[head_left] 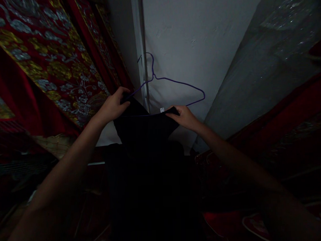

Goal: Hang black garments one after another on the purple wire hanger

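Observation:
A black garment [145, 131] is partly on a purple wire hanger [180, 82], with the hanger's left shoulder inside it. The hanger's right shoulder is bare. My left hand [114, 105] grips the garment at the hanger's left end, thumb and fingers on either side of the cloth. Between the thumb and fingers of my right hand [185, 116] is the garment's top edge, below the hanger's right end. A small white tag [162, 110] sticks up from that edge. The garment's lower part is lost in the dark.
Behind the hanger a narrow upright pole [140, 37] stands before a pale wall [194, 38]. Red cloth embroidered in gold and silver [61, 67] hangs at the left. On the right hangs a translucent cover [243, 79], with red cloth [288, 102] below it.

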`<state>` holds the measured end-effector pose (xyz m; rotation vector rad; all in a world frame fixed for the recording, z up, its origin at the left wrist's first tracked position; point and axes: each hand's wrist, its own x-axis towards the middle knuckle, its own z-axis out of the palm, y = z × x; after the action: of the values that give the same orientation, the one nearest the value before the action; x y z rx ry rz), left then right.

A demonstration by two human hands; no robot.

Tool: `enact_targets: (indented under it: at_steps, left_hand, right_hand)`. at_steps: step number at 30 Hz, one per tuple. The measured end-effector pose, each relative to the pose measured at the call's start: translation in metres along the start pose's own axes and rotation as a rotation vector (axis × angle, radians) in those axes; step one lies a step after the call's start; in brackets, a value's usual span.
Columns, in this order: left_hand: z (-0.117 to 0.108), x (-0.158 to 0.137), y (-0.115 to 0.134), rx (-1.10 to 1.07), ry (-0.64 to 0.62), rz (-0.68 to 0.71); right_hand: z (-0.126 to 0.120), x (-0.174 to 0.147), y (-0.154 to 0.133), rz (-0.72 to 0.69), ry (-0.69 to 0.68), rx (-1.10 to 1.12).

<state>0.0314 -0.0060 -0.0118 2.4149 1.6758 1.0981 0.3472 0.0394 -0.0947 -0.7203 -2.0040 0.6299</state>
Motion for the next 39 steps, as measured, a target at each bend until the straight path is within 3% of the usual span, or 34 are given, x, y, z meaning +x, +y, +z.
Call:
enact_targets:
  at_steps: [4,6,8,12,15,23,28,34,37,39]
  left_hand:
    - [-0.008,-0.003,-0.015,0.208,-0.212,-0.153]
    - [-0.017,-0.005,-0.020,0.268,-0.316,-0.152]
    - [-0.029,-0.008,-0.020,0.291,-0.345,-0.131]
    - [-0.048,-0.012,-0.006,0.232,-0.321,-0.100]
    - [-0.050,-0.008,0.006,0.140,-0.316,-0.093]
    - [-0.006,0.031,-0.001,-0.005,-0.131,-0.114]
    - [0.011,0.024,0.001,0.032,-0.148,-0.102]
    - [-0.002,0.012,0.017,0.331,-0.096,-0.039]
    - [-0.007,0.011,0.023,0.391,-0.100,-0.024]
    - [-0.008,0.009,0.023,0.393,-0.088,-0.004]
  right_hand:
    - [-0.013,-0.006,-0.006,-0.004,0.056,-0.131]
    - [-0.015,-0.006,-0.009,0.008,0.083,-0.190]
    - [-0.014,-0.004,-0.010,0.024,0.100,-0.229]
    - [-0.006,0.000,-0.011,0.028,0.079,-0.247]
    - [0.000,0.000,-0.013,0.009,0.068,-0.213]
    - [0.007,-0.006,-0.021,-0.024,0.075,-0.220]
    - [-0.019,-0.008,-0.017,-0.056,0.254,-0.308]
    - [-0.061,-0.009,-0.022,-0.101,0.392,-0.415]
    - [-0.081,0.000,-0.018,-0.091,0.483,-0.438]
    - [-0.092,0.007,-0.013,-0.054,0.467,-0.453]
